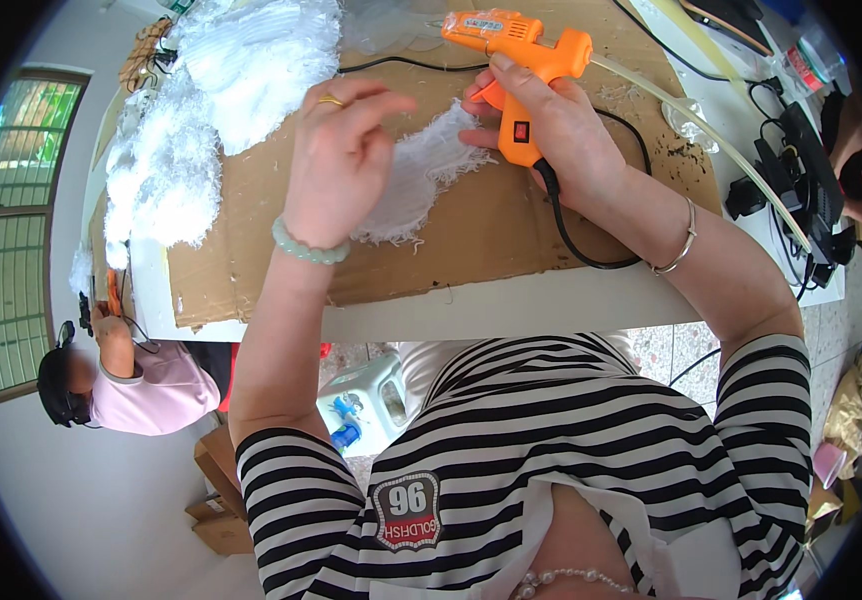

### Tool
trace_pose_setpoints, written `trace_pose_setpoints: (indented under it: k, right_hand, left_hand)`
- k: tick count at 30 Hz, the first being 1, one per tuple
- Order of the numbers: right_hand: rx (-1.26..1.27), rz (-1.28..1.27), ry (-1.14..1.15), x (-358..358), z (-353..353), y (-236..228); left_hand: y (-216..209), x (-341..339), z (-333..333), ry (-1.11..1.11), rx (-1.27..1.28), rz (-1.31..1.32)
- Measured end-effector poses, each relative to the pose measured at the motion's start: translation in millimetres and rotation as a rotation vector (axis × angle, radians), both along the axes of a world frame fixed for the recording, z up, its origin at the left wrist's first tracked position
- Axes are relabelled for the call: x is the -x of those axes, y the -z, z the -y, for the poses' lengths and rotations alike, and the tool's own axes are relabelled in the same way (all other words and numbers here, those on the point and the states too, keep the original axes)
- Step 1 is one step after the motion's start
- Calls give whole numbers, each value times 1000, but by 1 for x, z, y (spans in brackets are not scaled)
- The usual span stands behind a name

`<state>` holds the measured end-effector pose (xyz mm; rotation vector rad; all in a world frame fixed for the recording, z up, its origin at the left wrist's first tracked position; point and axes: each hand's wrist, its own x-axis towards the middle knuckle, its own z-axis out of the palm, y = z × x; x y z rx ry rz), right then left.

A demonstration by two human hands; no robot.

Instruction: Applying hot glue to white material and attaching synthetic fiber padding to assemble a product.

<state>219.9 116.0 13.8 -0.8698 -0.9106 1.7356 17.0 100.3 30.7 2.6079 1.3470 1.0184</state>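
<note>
My right hand (573,135) is wrapped round the handle of an orange hot glue gun (523,95), its nozzle pointing left. A pale glue stick (671,100) runs out of its back end. My left hand (343,150) hovers to the left with fingers loosely bent and apart. Its fingertips are slightly blurred, and nothing shows in them. Between and below my hands, a piece of white frayed fabric (416,180) lies on the brown cardboard (481,245). The left hand partly covers that fabric.
Piles of white fringed fabric (251,70) cover the far left. The gun's black cord (586,255) loops over the cardboard. Black adapters and cables (791,180) and a plastic bottle (813,62) are at right. Another person (156,385) sits at left; a white stool (366,400) stands below the table.
</note>
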Motion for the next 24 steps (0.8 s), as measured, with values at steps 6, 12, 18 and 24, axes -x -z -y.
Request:
trace_pose_setpoints:
  k: [6,12,18,24]
  right_hand:
    - [0,6,11,1,1,1]
    - [0,7,14,2,1,0]
    - [-20,58,3,1,1,0]
    - [-34,76,9,2,1,1]
  left_hand:
    - [7,10,10,-95,-36,-61]
    - [8,0,21,-30,-142,-270]
    - [-12,38,21,-230,-73,-6]
    - [8,38,23,-159,-111,-197]
